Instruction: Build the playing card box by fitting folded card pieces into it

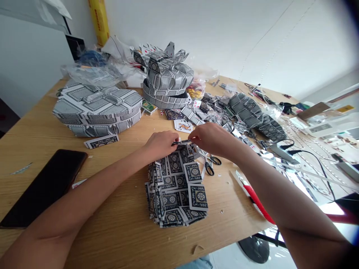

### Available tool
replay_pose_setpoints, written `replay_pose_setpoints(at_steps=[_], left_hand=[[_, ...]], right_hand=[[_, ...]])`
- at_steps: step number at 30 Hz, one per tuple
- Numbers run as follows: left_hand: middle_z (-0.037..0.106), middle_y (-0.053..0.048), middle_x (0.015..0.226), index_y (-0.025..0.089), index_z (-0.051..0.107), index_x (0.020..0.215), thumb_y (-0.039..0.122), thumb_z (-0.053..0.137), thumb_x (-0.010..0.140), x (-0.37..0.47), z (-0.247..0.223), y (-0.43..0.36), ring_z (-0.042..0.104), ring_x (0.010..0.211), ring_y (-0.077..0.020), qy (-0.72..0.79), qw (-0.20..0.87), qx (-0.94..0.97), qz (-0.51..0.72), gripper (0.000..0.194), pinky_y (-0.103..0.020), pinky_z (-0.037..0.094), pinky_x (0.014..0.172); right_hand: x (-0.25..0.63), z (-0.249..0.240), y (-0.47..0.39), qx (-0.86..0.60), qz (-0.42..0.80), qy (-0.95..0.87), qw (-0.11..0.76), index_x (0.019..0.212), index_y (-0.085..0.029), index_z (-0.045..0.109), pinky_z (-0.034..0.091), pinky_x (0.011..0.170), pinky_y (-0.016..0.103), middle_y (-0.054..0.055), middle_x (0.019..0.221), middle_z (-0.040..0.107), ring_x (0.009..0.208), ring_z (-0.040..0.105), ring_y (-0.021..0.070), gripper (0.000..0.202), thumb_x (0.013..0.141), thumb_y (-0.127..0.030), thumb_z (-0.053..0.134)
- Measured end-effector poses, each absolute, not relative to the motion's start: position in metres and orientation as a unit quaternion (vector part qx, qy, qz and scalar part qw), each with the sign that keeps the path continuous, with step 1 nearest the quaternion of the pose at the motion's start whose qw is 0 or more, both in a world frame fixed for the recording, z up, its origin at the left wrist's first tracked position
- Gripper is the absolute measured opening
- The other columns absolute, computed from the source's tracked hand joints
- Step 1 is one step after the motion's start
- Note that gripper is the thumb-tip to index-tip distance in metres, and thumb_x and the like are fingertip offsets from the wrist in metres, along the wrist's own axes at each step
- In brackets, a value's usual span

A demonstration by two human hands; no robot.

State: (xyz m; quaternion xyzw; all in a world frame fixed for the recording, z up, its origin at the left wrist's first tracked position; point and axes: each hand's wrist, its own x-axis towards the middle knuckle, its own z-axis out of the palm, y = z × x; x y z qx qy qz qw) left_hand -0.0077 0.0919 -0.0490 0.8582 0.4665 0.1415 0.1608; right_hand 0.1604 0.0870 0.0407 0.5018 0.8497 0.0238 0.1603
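Dark-patterned playing cards, folded and locked together, make up an open box [176, 185] that sits on the wooden tabletop [126, 239], directly in front of the person. Its long axis runs from the near side to the far side, and nearly all of it lies on the near side of the grip, since both hands meet at its far end. The left hand [161, 145] stands over the far left corner and looks the nearer of the two to the body of the box; the right hand [210, 137] comes in from just beyond the far right corner. Each grip is narrow, thumb against fingers, pinching a thin strip of folded cards [181, 142] along the far rim, with only a short stretch of strip between the two. Whether that strip is already locked into the wall cannot be told, as the fingers cover its ends. The left forearm passes left of the box and the right forearm passes right of it, so neither crosses the opening. Scissors [206, 164] lie just beside the far right side, below the right hand, and a red-handled knife [259, 203] rests farther right, partly behind the right forearm.
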Motion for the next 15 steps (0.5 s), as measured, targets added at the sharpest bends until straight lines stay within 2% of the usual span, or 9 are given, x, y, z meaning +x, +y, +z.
replay_pose_setpoints(at_steps=[4,8,15], left_hand=[[0.071,-0.003,0.104,0.023,0.065,0.104,0.026,0.048,0.086,-0.007,-0.048,0.092,0.066,0.097,-0.0237,0.465,0.163,0.858,0.144,0.025,-0.032,0.047,0.072],[0.071,-0.003,0.106,0.023,0.065,0.104,0.027,0.049,0.087,-0.007,-0.047,0.091,0.066,0.097,-0.0239,0.475,0.168,0.853,0.137,0.024,-0.032,0.048,0.073],[0.072,-0.003,0.105,0.023,0.065,0.101,0.025,0.049,0.086,-0.006,-0.044,0.09,0.066,0.098,-0.0231,0.479,0.166,0.853,0.127,0.022,-0.031,0.049,0.074]], right_hand=[[0.155,0.041,0.081,0.493,0.004,0.856,0.155,0.085,-0.021,0.078,0.027,0.059,0.028,0.005,0.069,0.068,0.061,0.051,0.0129,0.035,0.079,-0.005,0.047],[0.151,0.028,0.079,0.535,-0.009,0.834,0.138,0.097,-0.022,0.078,0.029,0.06,0.028,0.008,0.078,0.071,0.067,0.056,0.016,0.04,0.076,-0.006,0.049],[0.156,0.005,0.085,0.566,0.015,0.815,0.123,0.099,-0.012,0.075,0.028,0.058,0.028,0.011,0.079,0.069,0.066,0.053,0.0165,0.037,0.076,-0.004,0.046]])
